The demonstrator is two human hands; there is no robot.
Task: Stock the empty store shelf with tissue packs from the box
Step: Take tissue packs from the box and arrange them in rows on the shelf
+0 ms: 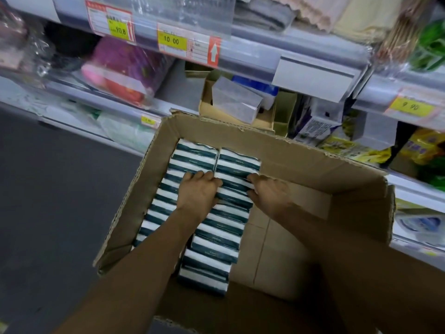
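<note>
Tissue packs point(218, 237), white with dark green bands and wrapped in plastic, stand on edge in two rows along the left side of the big brown cardboard box point(301, 162) below me. The right part of the box floor is bare cardboard. My left hand point(196, 192) lies on top of the rows near the far end, its fingers curled down into the gap between the two rows, gripping the packs of the right row from their left side. My right hand point(271, 195) is at the right end of those same packs, fingertips hooked over their top edge and thumb below, so both hands clamp a few packs between them. Beyond the box, a grey metal store shelf point(183, 78) holds a small open cardboard tray point(240, 114) with a pale rectangular pack point(234, 100) lying tilted in it. Yellow price tags point(172, 41) hang on the shelf rail above, and blurred bagged goods fill the neighbouring shelves.
</note>
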